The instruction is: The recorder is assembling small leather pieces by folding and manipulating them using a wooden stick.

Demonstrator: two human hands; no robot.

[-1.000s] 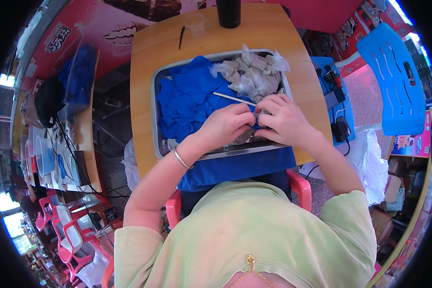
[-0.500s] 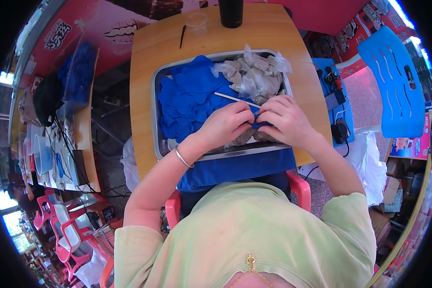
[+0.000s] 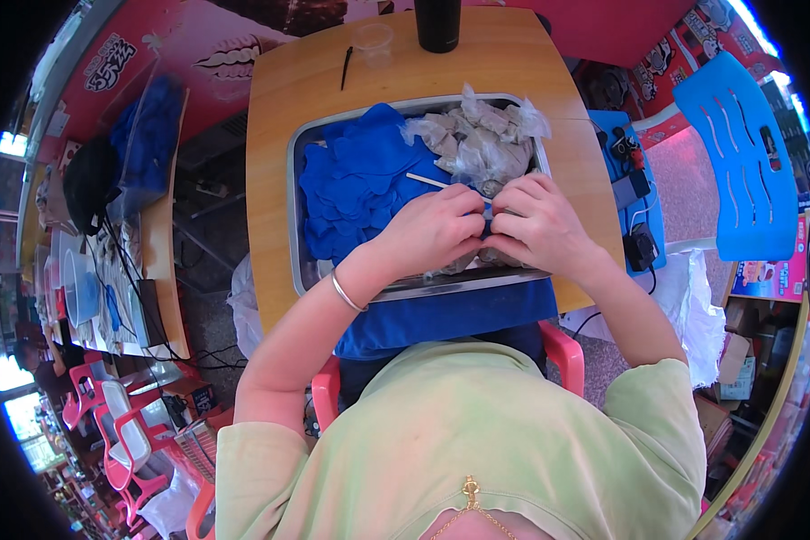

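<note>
Over the front right part of a metal tray (image 3: 294,243), my left hand (image 3: 436,225) and my right hand (image 3: 540,225) come together, fingers pinched. A small piece of blue fabric shows between the fingertips; most of it is hidden. Blue fabric pieces (image 3: 360,180) lie heaped in the tray's left half. Behind my hands, clear plastic bags (image 3: 490,148) with greyish-beige contents fill the back right. A thin white stick (image 3: 426,180) lies slanted on the heap, its right end hidden by my left hand. More bagged pieces show partly beneath my hands.
The wooden table (image 3: 333,76) carries a clear plastic cup (image 3: 373,40), a thin black tool (image 3: 346,69) and a dark tumbler (image 3: 437,25) at the back. A blue chair (image 3: 738,153) stands right; chargers and cables sit on a blue seat (image 3: 652,189). A side table (image 3: 175,306) is left.
My fingers have drawn closer together, and less of the blue fabric shows between them. My left hand has shifted slightly right, covering more of the white stick.
</note>
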